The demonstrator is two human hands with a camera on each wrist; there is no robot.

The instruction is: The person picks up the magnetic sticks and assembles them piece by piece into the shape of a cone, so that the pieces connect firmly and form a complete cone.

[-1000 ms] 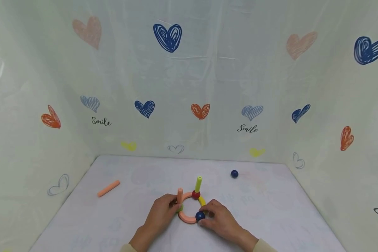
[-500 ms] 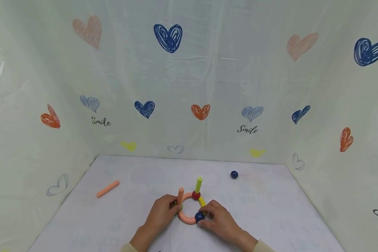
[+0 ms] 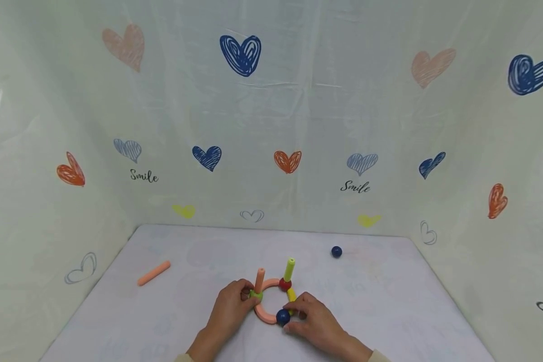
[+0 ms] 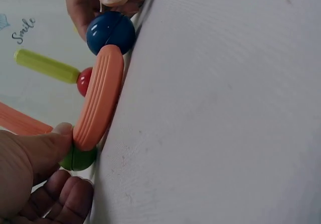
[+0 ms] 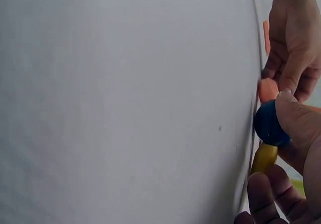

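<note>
A ring of curved rods joined by balls lies on the table in front of me. Its parts are a green ball [image 3: 256, 295], a red ball [image 3: 285, 284], a blue ball [image 3: 282, 317], orange curved rods [image 4: 99, 98] and a yellow rod [image 5: 264, 158]. From the green ball rises an orange stick [image 3: 260, 280]; a lime-green stick [image 3: 289, 270] stands on the red one. My left hand [image 3: 230, 306] pinches the green ball between thumb and fingers. On the opposite side, my right hand [image 3: 315, 322] grips the blue ball, its fingers close to the yellow rod.
A loose orange stick [image 3: 154, 273] lies at the left of the white table [image 3: 199, 251]. Toward the back right sits a second blue ball [image 3: 337, 252]. A curtain [image 3: 271, 110] printed with hearts encloses the table at the back and sides.
The ring has turned slightly: its blue ball has shifted left and nearer to me, while the red ball and lime-green stick have moved a little right. Both hands keep their hold.
</note>
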